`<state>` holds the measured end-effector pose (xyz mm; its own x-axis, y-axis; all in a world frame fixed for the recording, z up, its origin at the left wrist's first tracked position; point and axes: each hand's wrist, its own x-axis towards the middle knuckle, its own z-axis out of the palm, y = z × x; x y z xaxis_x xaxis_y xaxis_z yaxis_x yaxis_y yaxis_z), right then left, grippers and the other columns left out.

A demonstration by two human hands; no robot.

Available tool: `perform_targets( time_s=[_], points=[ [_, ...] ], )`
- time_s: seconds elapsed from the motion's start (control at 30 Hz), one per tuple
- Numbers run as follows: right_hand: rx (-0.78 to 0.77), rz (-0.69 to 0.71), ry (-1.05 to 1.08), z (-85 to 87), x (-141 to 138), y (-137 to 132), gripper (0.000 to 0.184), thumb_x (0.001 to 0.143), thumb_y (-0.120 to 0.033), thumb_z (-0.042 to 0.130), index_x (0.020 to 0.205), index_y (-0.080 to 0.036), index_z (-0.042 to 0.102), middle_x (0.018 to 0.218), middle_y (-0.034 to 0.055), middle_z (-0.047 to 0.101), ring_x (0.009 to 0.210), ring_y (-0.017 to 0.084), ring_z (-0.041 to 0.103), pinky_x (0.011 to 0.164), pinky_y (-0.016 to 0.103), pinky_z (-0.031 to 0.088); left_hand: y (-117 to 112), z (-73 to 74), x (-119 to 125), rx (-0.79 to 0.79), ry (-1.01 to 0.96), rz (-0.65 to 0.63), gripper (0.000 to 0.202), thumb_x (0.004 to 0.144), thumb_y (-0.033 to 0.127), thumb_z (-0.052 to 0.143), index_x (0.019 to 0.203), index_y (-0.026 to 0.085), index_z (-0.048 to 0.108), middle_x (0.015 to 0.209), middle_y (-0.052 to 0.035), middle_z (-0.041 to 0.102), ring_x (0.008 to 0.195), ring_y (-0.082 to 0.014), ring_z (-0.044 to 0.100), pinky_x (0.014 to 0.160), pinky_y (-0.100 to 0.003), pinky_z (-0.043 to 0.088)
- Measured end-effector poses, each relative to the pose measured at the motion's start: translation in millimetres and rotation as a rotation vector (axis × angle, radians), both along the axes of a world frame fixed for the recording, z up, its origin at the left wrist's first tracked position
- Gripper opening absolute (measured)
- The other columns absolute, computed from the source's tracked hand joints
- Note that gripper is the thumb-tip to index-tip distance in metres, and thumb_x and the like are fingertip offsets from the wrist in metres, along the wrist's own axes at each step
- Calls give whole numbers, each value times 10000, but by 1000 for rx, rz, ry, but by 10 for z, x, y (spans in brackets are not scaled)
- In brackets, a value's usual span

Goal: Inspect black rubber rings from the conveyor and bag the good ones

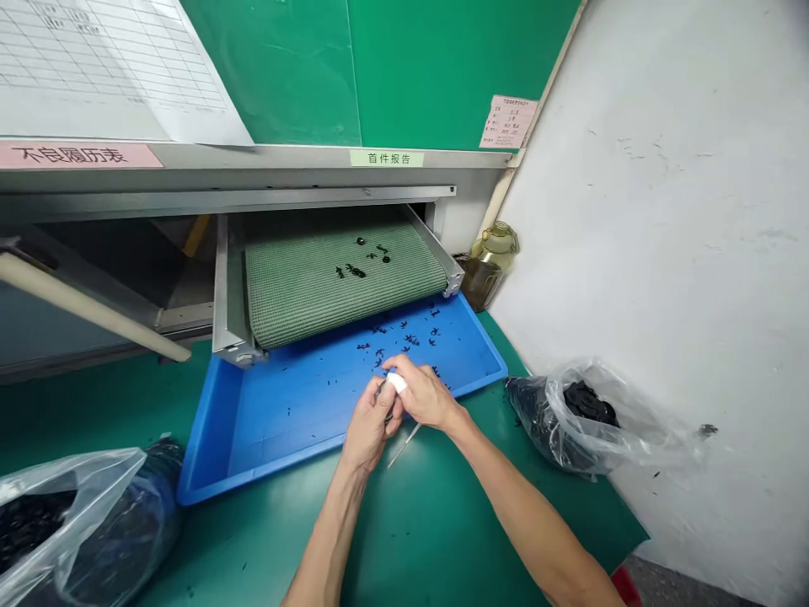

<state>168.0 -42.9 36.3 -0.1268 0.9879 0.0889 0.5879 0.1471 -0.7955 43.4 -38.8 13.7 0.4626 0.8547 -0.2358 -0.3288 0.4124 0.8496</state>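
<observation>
My left hand [368, 426] and my right hand [422, 393] meet over the near rim of a blue tray [265, 421]. Both are closed in a pinch around something small that I cannot make out. A white wrap covers one fingertip of my right hand. A thin pale stick [404, 445] pokes out below the hands. Several small black plastic parts [404, 337] lie scattered in the tray just beyond the hands. More of the black parts [354, 270] ride on the green mesh conveyor belt [303, 291] that ends above the tray.
A clear bag of black parts [572, 417] lies at the right by the white wall. Another such bag [76, 523] sits at the lower left. A yellowish bottle [490, 261] stands behind the tray. The table top [410, 539] is green.
</observation>
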Motion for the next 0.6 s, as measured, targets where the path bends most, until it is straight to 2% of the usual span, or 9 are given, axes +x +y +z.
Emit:
perform_targets(
  time_s=[0.1, 0.17, 0.27, 0.33, 0.4, 0.47, 0.6],
  points=[
    [43, -165, 22, -45, 136, -190, 329, 847, -166, 385, 1157, -213, 481, 799, -11, 642, 713, 138, 575, 669, 225, 393, -61, 35, -70, 11, 41, -26, 322, 796, 443, 598, 735, 194, 404, 536, 70, 503, 361, -18, 294, 352, -133, 162],
    [33, -207, 2, -90, 230, -386, 295, 852, -158, 373, 1117, -200, 496, 782, -8, 631, 687, 137, 561, 656, 228, 387, -111, 64, -141, -33, 41, 5, 317, 803, 435, 589, 724, 190, 404, 581, 49, 544, 362, -15, 295, 340, -131, 157],
    [-50, -51, -199, -197, 269, -704, 229, 853, -140, 381, 981, -215, 556, 715, -12, 609, 648, 139, 545, 622, 230, 373, -204, 102, -208, -107, 9, 60, 284, 800, 418, 597, 751, 173, 461, 639, 19, 573, 377, -16, 313, 329, -125, 168],
    [-78, 49, -351, -297, 203, -850, 221, 843, -124, 398, 918, -217, 584, 751, 16, 618, 712, 165, 556, 632, 246, 382, -269, 121, -194, -143, -45, 52, 258, 797, 395, 611, 863, 156, 537, 675, 3, 575, 399, -19, 334, 330, -120, 191],
    [-64, 65, -417, -413, 90, -901, 242, 843, -118, 402, 956, -211, 594, 910, 68, 632, 864, 213, 553, 677, 283, 409, -327, 142, -135, -206, -126, 21, 296, 796, 386, 617, 958, 142, 573, 699, -8, 564, 422, -20, 348, 328, -113, 203],
    [-45, 56, -412, -535, -22, -873, 263, 840, -122, 418, 1016, -209, 593, 1091, 101, 599, 991, 250, 519, 730, 320, 435, -372, 186, -43, -274, -193, -6, 291, 794, 372, 625, 949, 128, 591, 715, -11, 545, 443, -16, 351, 321, -100, 191],
    [-49, -2, -388, -734, -102, -770, 307, 794, -113, 480, 1054, -231, 594, 1169, 63, 590, 1028, 234, 527, 778, 311, 470, -412, 428, 260, -267, -187, -124, 220, 780, 287, 655, 921, 128, 595, 713, 17, 496, 426, 5, 281, 311, -94, 134]
  ],
)
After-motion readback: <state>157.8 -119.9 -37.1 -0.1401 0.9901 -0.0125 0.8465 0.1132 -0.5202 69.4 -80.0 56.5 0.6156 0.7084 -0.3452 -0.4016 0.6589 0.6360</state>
